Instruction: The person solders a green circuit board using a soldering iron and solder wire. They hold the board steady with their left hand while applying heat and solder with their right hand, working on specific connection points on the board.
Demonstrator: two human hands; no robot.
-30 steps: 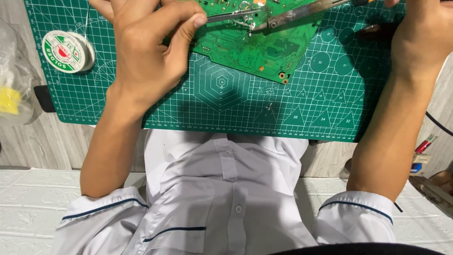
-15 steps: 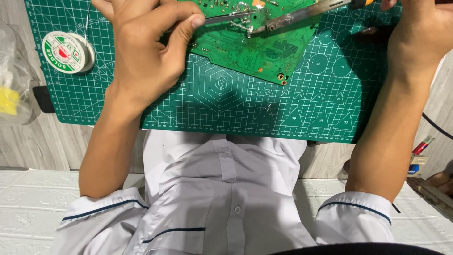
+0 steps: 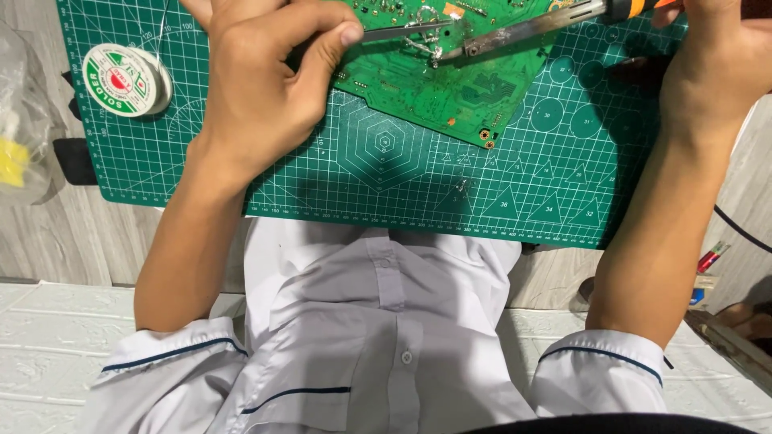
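A green cutting mat (image 3: 386,161) covers the wooden counter (image 3: 72,233). The left hand (image 3: 257,88) pinches metal tweezers (image 3: 402,32) in a closed grip, their tips on the green circuit board (image 3: 434,88) just right of it. The right hand (image 3: 716,64) is closed around a soldering iron (image 3: 523,32), whose tip meets the tweezers on the board. A solder spool (image 3: 125,80) lies left of the left hand.

Counting as we go: two hands in view, the left hand (image 3: 265,88) at eleven o'clock and the right hand (image 3: 716,64) at two. One green circuit board (image 3: 450,88) at twelve o'clock. One soldering iron (image 3: 531,32), one pair of tweezers (image 3: 402,32). One cutting mat (image 3: 386,177) under it all. One solder spool (image 3: 125,80) at ten o'clock. One plastic bag (image 3: 20,137) at nine.
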